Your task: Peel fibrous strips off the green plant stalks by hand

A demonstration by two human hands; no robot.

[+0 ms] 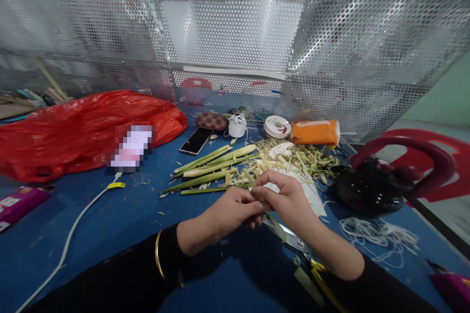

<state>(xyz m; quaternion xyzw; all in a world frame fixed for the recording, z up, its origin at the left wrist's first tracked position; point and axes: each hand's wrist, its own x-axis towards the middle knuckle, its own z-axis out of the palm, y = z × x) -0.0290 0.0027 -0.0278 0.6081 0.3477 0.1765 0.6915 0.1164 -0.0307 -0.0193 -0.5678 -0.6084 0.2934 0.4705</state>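
My left hand [231, 212] and my right hand [288, 200] meet over the blue table [121, 220], both pinched on a thin green leaf strip [250, 179] that sticks up between the fingers. Just beyond the hands lie several green stalks [211, 166] side by side. A heap of pale green trimmings [304, 156] sits to their right. Scissors [293, 240] with yellow handles lie under my right wrist.
A red plastic bag [81, 129] fills the left. A phone [196, 140], a checked pouch [212, 120], a white spool [237, 125], a tape roll [277, 127] and an orange packet [315, 132] line the back. A black bag [367, 188], white string [378, 237] and a white cable [73, 229] lie around.
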